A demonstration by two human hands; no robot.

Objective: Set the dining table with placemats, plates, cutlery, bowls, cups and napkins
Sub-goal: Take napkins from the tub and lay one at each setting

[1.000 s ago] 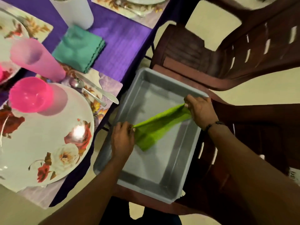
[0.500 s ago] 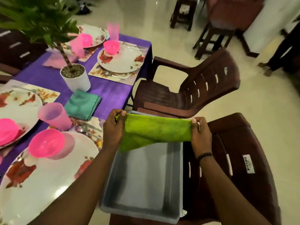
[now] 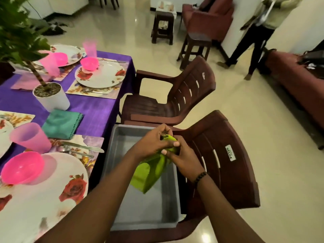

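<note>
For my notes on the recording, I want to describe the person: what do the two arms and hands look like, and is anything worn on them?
Both forearms are bare, with no sleeves in view. The right hand has a bracelet of dark round beads at its wrist. The left hand shows no bracelet, ring, watch or glove. One pale fingernail is visible.

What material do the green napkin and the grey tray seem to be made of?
Green napkin: soft matte cloth, probably; it hangs in limp folds from both hands.
Grey tray: likely moulded plastic; smooth, faintly glossy walls with rounded corners, though painted metal cannot be excluded.
</note>
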